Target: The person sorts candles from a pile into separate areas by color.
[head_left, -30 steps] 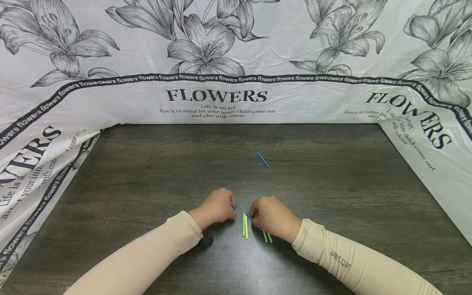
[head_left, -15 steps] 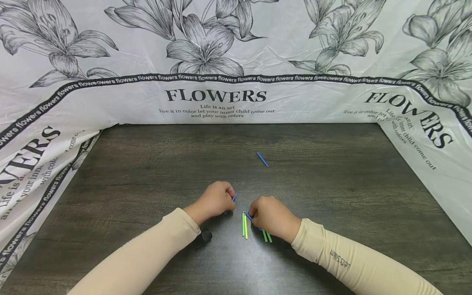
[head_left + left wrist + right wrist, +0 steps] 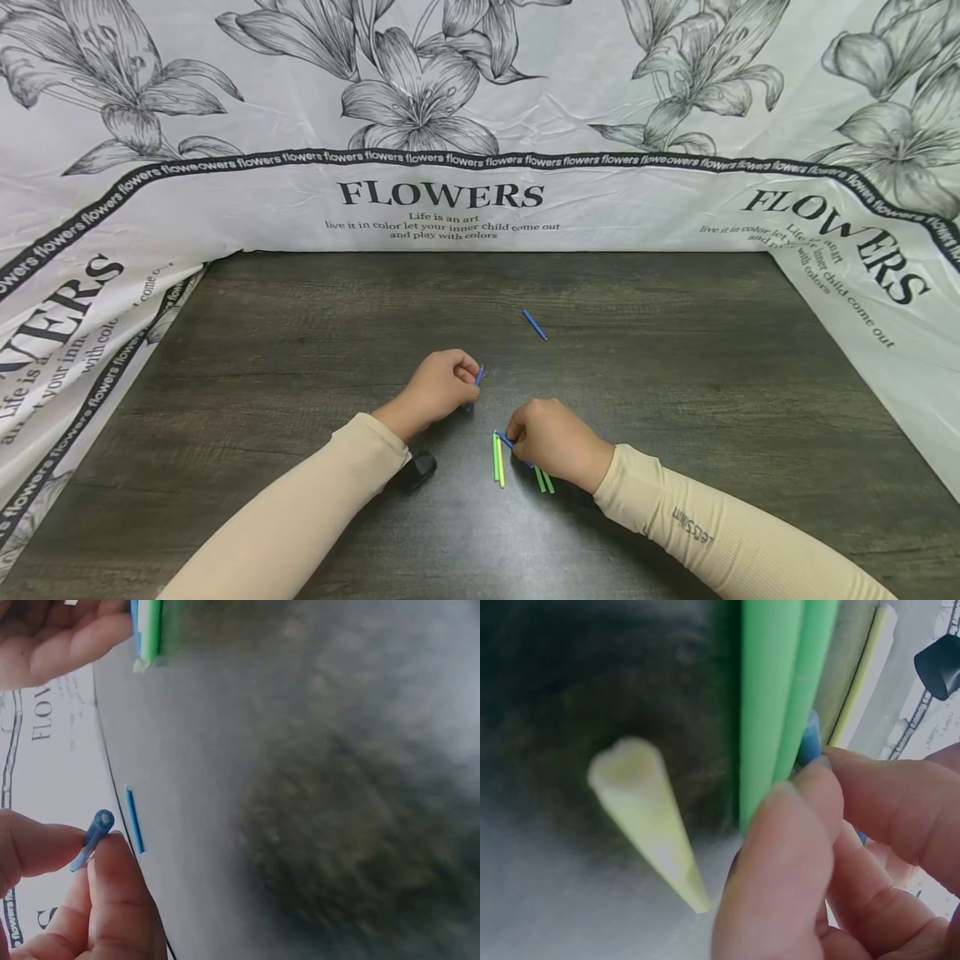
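My left hand (image 3: 437,390) pinches a thin blue stick (image 3: 93,840) between thumb and fingertips, over the middle of the table. In the left wrist view one round end of that stick faces the camera. To the right and nearer, my right hand (image 3: 553,440) pinches another blue stick (image 3: 504,437) low at the table, and part of it is hidden under the hand. Two green sticks (image 3: 772,697) run close beside those right fingers. Just left of the right hand, a yellow stick (image 3: 501,471) and a green stick (image 3: 495,454) lie side by side.
A third blue stick (image 3: 535,325) lies alone farther back on the dark wood-grain table (image 3: 337,308). White cloth (image 3: 645,208) printed with flowers walls off the back and sides. A black device (image 3: 423,465) shows at the left wrist.
My left hand has moved away from me, with its blue stick turning more upright in the head view. The right hand and the sticks on the table have stayed put.
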Tool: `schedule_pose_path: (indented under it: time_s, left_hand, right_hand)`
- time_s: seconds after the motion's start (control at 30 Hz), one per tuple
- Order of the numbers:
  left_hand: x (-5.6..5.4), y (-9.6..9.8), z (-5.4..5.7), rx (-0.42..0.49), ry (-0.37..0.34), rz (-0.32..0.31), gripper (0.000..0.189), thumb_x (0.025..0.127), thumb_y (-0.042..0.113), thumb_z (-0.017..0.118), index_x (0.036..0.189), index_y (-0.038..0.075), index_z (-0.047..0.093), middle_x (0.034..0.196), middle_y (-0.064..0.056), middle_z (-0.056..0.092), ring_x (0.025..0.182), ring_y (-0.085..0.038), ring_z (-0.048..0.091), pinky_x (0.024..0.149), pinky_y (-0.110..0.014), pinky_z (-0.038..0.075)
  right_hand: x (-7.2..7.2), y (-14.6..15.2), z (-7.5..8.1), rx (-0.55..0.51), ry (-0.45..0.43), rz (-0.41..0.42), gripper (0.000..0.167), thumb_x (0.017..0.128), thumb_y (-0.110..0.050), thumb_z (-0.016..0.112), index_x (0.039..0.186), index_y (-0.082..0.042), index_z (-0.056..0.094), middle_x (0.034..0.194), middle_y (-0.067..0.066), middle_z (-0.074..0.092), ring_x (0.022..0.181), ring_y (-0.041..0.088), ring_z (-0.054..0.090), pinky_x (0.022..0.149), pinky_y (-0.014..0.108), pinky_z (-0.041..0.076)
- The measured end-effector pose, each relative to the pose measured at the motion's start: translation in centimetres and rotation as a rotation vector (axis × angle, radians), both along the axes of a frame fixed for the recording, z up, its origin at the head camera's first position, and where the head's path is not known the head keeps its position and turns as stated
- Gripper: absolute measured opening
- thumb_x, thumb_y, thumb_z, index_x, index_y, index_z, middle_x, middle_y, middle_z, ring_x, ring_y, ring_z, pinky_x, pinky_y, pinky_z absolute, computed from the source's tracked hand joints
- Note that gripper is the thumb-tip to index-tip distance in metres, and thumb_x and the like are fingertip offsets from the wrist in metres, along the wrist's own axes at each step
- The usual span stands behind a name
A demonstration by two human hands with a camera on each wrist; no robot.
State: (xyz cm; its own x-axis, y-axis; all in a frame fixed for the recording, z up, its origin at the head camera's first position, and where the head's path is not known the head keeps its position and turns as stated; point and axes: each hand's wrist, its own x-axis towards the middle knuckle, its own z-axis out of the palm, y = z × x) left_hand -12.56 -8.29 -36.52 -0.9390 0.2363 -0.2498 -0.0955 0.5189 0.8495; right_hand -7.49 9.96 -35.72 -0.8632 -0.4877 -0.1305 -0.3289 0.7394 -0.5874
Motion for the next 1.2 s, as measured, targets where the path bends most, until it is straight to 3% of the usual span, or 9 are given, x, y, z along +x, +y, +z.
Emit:
schedule_pose_path:
  time_s: [0.23,0.6,1.2]
  left_hand:
    - [-1.4,0.7,0.3,0.101,-0.024,0.042,0.027,0.080,-0.005,0.058,0.107,-0.003,0.062,0.086,-0.009,0.062,0.069,-0.017,0.059,0.065,-0.029,0.050]
    - [-3.7,2.4,0.3,0.170,-0.099,0.134,0.026,0.084,0.000,0.057,0.109,0.002,0.062,0.096,-0.008,0.066,0.074,-0.016,0.064,0.079,-0.034,0.052]
    - [-6.7,4.2,-0.8,0.333,-0.125,0.248,0.026,0.086,-0.001,0.060,0.113,0.000,0.060,0.095,-0.009,0.062,0.072,-0.014,0.061,0.077,-0.031,0.054]
  right_hand:
    - [0.0,0.0,-0.1,0.000,0.008,-0.008,0.014,0.070,0.009,0.065,0.075,-0.003,0.070,0.066,-0.001,0.064,0.053,0.005,0.051,0.051,0.021,0.044]
    - [0.1,0.2,-0.2,0.017,0.039,-0.001,0.015,0.069,0.007,0.066,0.075,-0.005,0.071,0.067,-0.002,0.065,0.056,0.006,0.052,0.054,0.023,0.045]
    - [-0.1,0.1,-0.1,0.047,0.038,0.000,0.015,0.069,0.006,0.067,0.075,-0.007,0.070,0.067,-0.001,0.064,0.058,0.008,0.052,0.054,0.025,0.044]
